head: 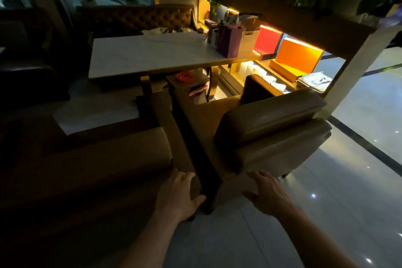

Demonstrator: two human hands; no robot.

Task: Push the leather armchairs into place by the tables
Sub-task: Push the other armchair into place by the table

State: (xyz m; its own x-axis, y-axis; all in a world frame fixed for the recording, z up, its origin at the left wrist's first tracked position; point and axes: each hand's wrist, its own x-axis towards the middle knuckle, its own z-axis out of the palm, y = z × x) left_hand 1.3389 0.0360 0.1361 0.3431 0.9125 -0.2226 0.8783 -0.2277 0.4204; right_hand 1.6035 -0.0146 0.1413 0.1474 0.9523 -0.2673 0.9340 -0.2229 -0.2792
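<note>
Standing side by side before the white table (pixel 150 54), the two leather armchairs — left armchair (pixel 87 159) in deep shadow, right armchair (pixel 272 128) catching the floor light — with a dark narrow gap running between their inner arms. Resting on the back corner of the left one, the left hand (pixel 177 193), fingers spread and fairly straight, thumb hooking toward the gap, pressing rather than gripping. Lying flat against the back corner of the right one, the right hand (pixel 267 191), fingers extended and apart, nothing clamped in it. Probably shoving both chairs forward at once toward the table. Risking, from here: pushing from the inner corners only, so each chair pivoting outward instead of travelling straight; closing the gap and pinching the left thumb sitting at its edge; sliding too freely on the glossy tiled floor (pixel 326 213) and overshooting. Sitting low under the table edge, a small side stand (pixel 187 84) carrying a red ring-shaped object (pixel 184 76) — likely catching the right chair's front arm and getting knocked over. Standing near the table's far right edge, a purple paper bag (pixel 229 42) and a white perforated basket (pixel 248 41), liable to topple off if a chair arm jolts the tabletop. Glowing just beyond, lit shelving with orange and red boxes (pixel 295 59), close to the right chair's outer side — leaving little room for swinging wide. Obscuring much of the left chair's front edge, heavy darkness, so judging clearance there being guesswork.
</note>
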